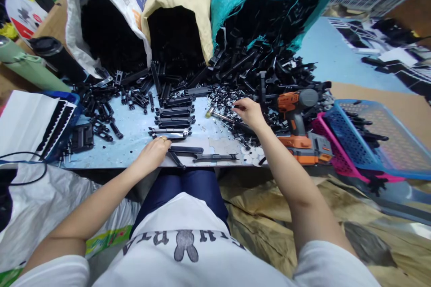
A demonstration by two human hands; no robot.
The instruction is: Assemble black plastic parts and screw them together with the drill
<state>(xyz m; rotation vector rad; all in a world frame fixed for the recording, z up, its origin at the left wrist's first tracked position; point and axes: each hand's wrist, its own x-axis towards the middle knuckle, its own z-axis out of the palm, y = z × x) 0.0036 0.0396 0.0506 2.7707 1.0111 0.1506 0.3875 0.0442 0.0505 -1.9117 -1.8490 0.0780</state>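
My left hand point(153, 152) rests on the near edge of the light blue worktable point(134, 132), fingers curled on a long black plastic bar point(186, 149), just below a row of stacked black bars point(174, 116). My right hand point(248, 112) reaches into a scatter of small black parts and screws point(225, 96), fingers pinched together on something too small to name. A small hammer point(215, 114) lies just left of that hand. More black bars point(215, 157) lie at the table's front edge.
An orange and grey cordless drill point(296, 116) stands right of my right hand. Open sacks of black parts point(262, 22) line the back. Blue point(377, 139) and pink point(333, 152) baskets sit at right; bottles point(57, 58) at left.
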